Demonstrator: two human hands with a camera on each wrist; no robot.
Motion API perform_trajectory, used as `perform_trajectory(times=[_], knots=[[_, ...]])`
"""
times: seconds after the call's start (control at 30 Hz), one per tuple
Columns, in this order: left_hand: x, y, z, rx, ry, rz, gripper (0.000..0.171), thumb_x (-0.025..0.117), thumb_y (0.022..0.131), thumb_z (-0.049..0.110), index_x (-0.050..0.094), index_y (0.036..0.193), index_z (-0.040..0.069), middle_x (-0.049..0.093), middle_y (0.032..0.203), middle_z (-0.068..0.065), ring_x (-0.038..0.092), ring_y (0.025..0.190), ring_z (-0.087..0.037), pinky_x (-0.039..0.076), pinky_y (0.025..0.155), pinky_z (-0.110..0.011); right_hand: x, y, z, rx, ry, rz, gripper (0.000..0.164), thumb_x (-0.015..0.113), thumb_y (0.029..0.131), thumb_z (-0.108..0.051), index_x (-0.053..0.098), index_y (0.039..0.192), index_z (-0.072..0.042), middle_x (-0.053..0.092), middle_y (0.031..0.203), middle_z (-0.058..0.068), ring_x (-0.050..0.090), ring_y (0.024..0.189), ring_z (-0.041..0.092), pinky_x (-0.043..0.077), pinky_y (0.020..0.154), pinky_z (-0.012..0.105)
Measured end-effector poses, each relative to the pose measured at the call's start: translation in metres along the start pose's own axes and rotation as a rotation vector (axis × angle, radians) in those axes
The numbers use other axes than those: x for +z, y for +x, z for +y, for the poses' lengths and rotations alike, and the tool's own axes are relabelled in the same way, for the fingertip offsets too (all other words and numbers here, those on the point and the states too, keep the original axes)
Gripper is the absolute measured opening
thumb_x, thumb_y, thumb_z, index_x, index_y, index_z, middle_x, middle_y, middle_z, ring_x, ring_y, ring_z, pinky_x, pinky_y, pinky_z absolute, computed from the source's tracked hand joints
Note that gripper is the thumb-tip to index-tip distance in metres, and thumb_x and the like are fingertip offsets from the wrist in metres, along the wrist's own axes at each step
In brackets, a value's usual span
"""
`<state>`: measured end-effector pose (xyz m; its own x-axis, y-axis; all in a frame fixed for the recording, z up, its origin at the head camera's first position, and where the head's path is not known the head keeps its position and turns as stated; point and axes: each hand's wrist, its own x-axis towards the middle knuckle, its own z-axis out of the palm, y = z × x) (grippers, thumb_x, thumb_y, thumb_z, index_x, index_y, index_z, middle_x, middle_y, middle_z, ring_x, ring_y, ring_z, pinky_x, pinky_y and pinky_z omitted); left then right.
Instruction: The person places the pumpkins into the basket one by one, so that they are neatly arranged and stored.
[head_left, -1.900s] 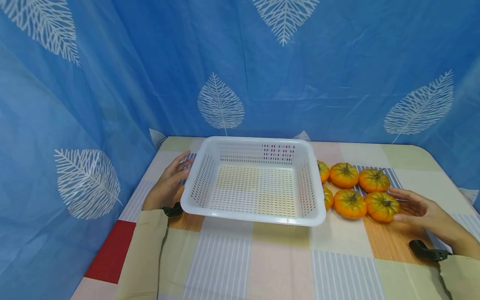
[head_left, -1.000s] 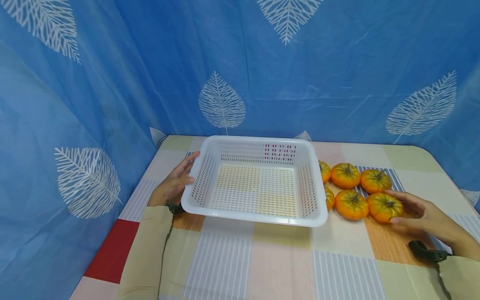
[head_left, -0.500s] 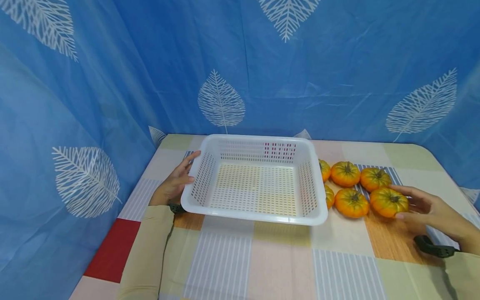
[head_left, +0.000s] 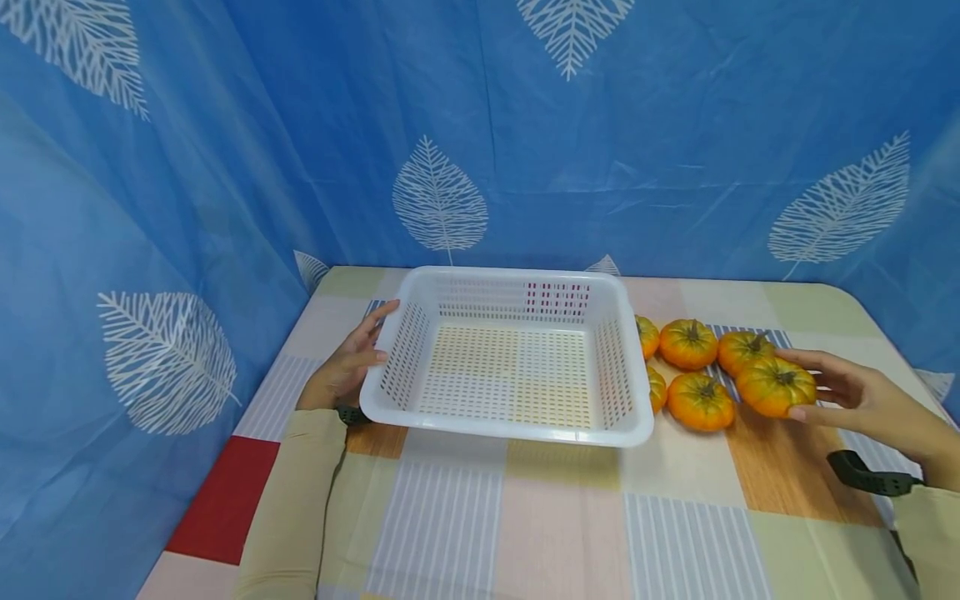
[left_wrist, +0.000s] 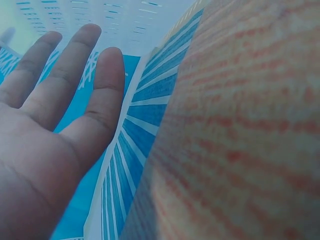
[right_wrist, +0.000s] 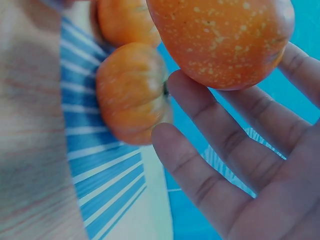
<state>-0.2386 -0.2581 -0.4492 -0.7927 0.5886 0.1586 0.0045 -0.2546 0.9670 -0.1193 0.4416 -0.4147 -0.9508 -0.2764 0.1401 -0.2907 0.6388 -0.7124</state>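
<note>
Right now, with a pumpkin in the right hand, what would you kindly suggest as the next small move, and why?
I'd probably raise the pumpkin slightly: the right hand holds it seemingly just off the table, and other pumpkins and the near side wall of the basket stand between it and the basket's inside.

The basket point(head_left: 487, 428) reads to me as smooth plastic with a soft gloss. From my end, the pumpkins point(head_left: 776, 387) look smooth-skinned and shiny. I see matt bench cloth point(head_left: 564, 521) with patches point(head_left: 787, 471) printed like wood grain, a creased, faintly glossy fabric curtain point(head_left: 600, 167), matt cloth sleeves point(head_left: 291, 500) and dull, rubbery-looking wrist straps point(head_left: 873, 480).
</note>
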Motion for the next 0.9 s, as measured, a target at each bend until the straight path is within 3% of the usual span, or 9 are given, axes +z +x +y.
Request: perform_trajectory(times=[0.2,0.7,0.9], knots=[[0.000,0.000,0.001,-0.004,-0.009,0.006,0.077,0.061,0.097,0.002,0.040,0.162,0.036,0.054,0.148,0.002,0.060,0.122,-0.017,0.058,0.096,-0.037,-0.003,0.007,-0.016,0.011,-0.012,0.001,0.076,0.076,0.092,0.011,0.048,0.159,-0.009,0.038,0.139,-0.039,0.042,0.119,-0.021,0.038,0.087,0.000],[0.000,-0.002,0.000,-0.018,-0.005,0.026,0.078,0.060,0.097,0.004,0.035,0.165,0.032,0.053,0.148,-0.001,0.059,0.122,-0.019,0.058,0.096,-0.039,-0.008,0.028,-0.052,-0.110,-0.016,-0.024,0.086,0.079,0.085,0.017,0.051,0.161,-0.012,0.045,0.146,-0.032,0.051,0.119,-0.014,0.042,0.088,0.002],[0.000,-0.001,0.001,-0.013,0.010,0.015,0.079,0.057,0.097,0.002,0.032,0.166,0.029,0.052,0.148,-0.002,0.059,0.122,-0.019,0.058,0.096,-0.040,-0.005,0.035,-0.061,-0.146,-0.005,-0.057,0.090,0.079,0.085,0.016,0.050,0.162,-0.021,0.048,0.152,-0.025,0.050,0.123,-0.012,0.040,0.092,0.002]])
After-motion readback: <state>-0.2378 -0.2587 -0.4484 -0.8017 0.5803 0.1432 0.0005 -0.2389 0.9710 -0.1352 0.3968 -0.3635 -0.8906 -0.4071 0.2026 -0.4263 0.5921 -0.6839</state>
